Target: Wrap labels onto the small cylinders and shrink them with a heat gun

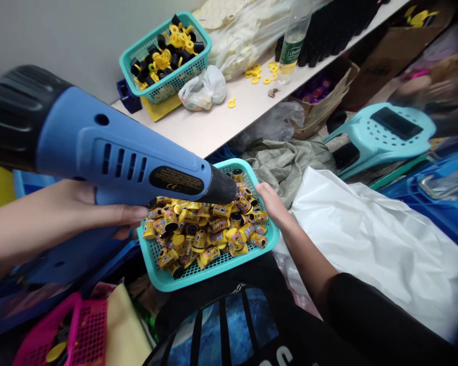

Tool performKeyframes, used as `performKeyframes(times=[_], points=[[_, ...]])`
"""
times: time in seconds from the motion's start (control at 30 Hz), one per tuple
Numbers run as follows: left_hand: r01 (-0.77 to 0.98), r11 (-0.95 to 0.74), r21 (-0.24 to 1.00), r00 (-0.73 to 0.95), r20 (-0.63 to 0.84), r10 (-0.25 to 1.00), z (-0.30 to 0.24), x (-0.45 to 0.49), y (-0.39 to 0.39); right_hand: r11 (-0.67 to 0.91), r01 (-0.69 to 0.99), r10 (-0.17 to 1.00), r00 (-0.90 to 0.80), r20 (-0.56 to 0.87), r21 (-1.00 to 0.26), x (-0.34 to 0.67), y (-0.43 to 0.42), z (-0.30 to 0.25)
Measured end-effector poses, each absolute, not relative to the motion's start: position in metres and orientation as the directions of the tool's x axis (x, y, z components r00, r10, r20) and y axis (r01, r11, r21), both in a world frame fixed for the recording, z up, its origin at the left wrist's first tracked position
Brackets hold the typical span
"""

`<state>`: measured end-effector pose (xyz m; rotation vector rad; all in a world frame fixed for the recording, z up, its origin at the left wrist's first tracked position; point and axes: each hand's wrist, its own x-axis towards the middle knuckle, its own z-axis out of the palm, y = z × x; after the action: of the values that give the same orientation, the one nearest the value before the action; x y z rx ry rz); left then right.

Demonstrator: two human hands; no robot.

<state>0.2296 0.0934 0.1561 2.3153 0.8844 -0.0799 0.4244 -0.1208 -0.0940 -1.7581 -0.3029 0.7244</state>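
A blue heat gun [133, 157] with a black nozzle and black rear cap fills the left of the view. My left hand [103, 208] is wrapped round its handle, with the thumb showing along the near side. The nozzle points over a turquoise plastic basket [209, 274]. Inside lie many small yellow printed bottles [198, 239], jumbled on their sides, some showing black ends. At the basket's right rim my right hand [273, 203] grips the edge; its fingers are partly hidden behind the rim.
On the bench [213, 129] stand another turquoise basket [168, 86] of black and yellow parts, a knotted plastic bag [206, 89] and a plastic bottle [292, 48]. A turquoise stool [397, 124] and white sheeting [366, 244] are at the right. A pink basket [89, 325] sits lower left.
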Motion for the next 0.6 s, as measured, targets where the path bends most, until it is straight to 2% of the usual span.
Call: performKeyframes(times=[0.03,0.1,0.17,0.23,0.33,0.47,0.53,0.6], points=[[0.651,-0.558,0.514,0.759,-0.414,0.503,0.159,0.234,0.101,-0.343,-0.111,0.494,0.823,-0.28,-0.933,0.424,-0.123,-0.092],[0.706,-0.578,0.411,0.676,-0.634,0.375,0.162,0.241,0.118,-0.412,0.039,0.324,0.94,-0.106,-0.911,0.423,-0.128,-0.087],[0.718,-0.604,0.346,0.632,-0.687,0.358,0.162,0.246,0.129,-0.475,0.181,0.146,0.981,0.126,-0.861,0.419,-0.135,-0.082],[0.698,-0.628,0.345,0.639,-0.695,0.329,0.161,0.249,0.132,-0.495,0.239,0.077,0.97,0.231,-0.835,0.413,-0.143,-0.08],[0.639,-0.661,0.395,0.692,-0.67,0.268,0.161,0.253,0.128,-0.494,0.256,0.146,0.967,0.211,-0.831,0.401,-0.154,-0.084],[0.616,-0.694,0.371,0.705,-0.652,0.278,0.168,0.26,0.126,-0.432,0.282,0.203,0.956,0.212,-0.857,0.4,-0.165,-0.073],[0.595,-0.734,0.328,0.707,-0.647,0.285,0.175,0.264,0.125,-0.257,0.308,0.263,0.934,0.24,-0.916,0.41,-0.163,-0.045],[0.6,-0.761,0.248,0.697,-0.628,0.345,0.184,0.269,0.119,0.011,0.309,0.439,0.853,0.283,-0.951,0.422,-0.152,-0.002]])
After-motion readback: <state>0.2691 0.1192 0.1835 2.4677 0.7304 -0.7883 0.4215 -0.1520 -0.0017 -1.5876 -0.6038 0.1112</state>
